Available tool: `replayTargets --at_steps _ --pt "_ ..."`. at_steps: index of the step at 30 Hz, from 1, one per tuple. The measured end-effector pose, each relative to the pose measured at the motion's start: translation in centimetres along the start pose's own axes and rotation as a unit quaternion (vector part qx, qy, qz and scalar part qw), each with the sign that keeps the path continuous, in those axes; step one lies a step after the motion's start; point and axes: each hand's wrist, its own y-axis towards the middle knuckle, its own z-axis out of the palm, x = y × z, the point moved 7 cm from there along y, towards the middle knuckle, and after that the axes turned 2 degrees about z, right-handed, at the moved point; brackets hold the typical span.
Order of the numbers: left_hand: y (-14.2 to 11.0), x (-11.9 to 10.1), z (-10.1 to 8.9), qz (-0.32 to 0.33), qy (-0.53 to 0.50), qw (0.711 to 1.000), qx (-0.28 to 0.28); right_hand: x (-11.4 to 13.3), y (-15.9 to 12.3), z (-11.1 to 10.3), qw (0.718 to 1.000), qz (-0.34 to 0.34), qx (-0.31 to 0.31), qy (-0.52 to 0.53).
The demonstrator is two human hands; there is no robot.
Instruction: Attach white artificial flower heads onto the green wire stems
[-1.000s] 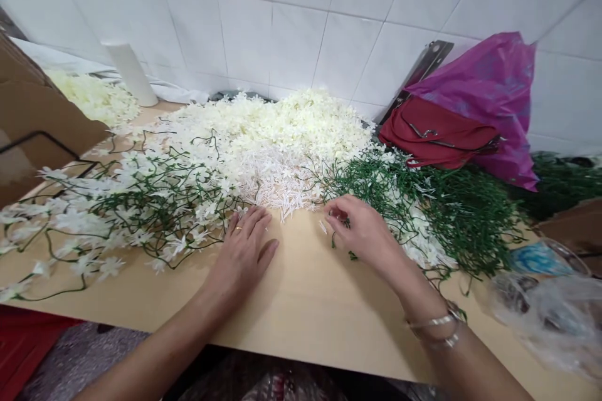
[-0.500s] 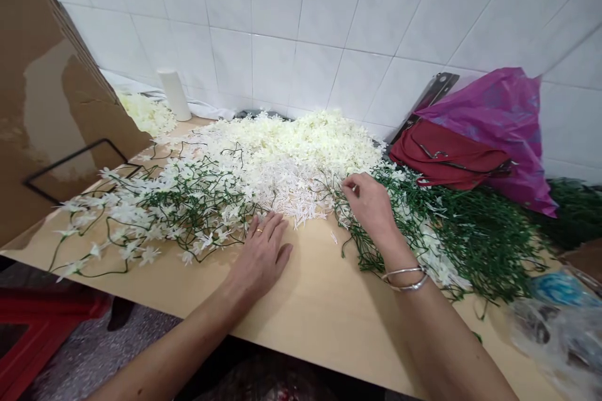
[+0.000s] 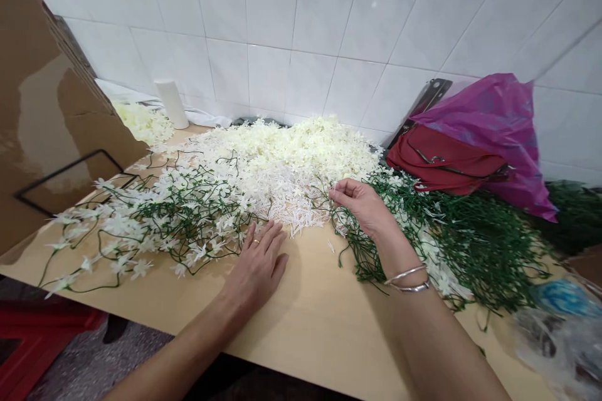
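Note:
My left hand (image 3: 256,269) lies flat on the table, fingers stretched out, at the edge of a heap of white artificial flowers on green stems (image 3: 188,213). Pinched fingers of my right hand (image 3: 360,203) hold a thin white flower piece, mostly covered by the fingertips. Beneath and in front of that hand are loose thin white pieces (image 3: 294,203). Behind them rises a big pile of pale yellow-white petals (image 3: 305,147). Green plastic stems (image 3: 475,238) spread to the right of my right hand, with white flowers among them.
A cardboard box (image 3: 56,106) stands at the left, and a white roll (image 3: 172,103) is near the tiled wall. On the right are a dark red bag (image 3: 451,163), a purple plastic bag (image 3: 493,119) and clear plastic bags (image 3: 559,338). A red stool (image 3: 47,338) is below the table (image 3: 320,326).
The view has tilted and shifted slightly. My right hand has moved a little left, its fingers now pinching a thin white piece. My left hand stays flat on the table.

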Motion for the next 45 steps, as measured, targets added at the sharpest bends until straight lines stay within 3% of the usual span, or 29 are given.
replayTargets --at_steps 6,9,14,19,33,40,45 --pt "0.1 0.0 -0.3 0.014 -0.028 0.999 -0.02 -1.5 -0.5 2.0 0.999 0.017 0.037 0.018" --pt "0.2 0.1 -1.0 0.014 -0.052 0.998 -0.043 -1.9 -1.3 4.4 0.994 0.039 0.099 0.037" --pt "0.3 1.5 -2.5 -0.055 -0.119 0.988 -0.08 -3.0 -2.9 8.5 0.977 0.064 0.2 0.023" --pt "-0.1 2.6 -3.5 -0.099 -0.197 0.968 -0.117 -3.7 -3.5 9.9 0.972 0.079 0.22 0.038" --pt "-0.1 2.2 -4.2 -0.093 -0.265 0.955 -0.096 -4.7 -2.9 9.2 0.969 0.088 0.211 0.09" --pt "-0.5 3.0 -4.2 -0.161 -0.342 0.922 -0.084 -4.0 -1.4 5.0 0.989 0.081 0.066 0.102" --pt "-0.3 1.7 -2.9 -0.082 -0.313 0.946 -0.009 -3.3 -1.2 4.0 0.996 0.061 0.033 0.057"
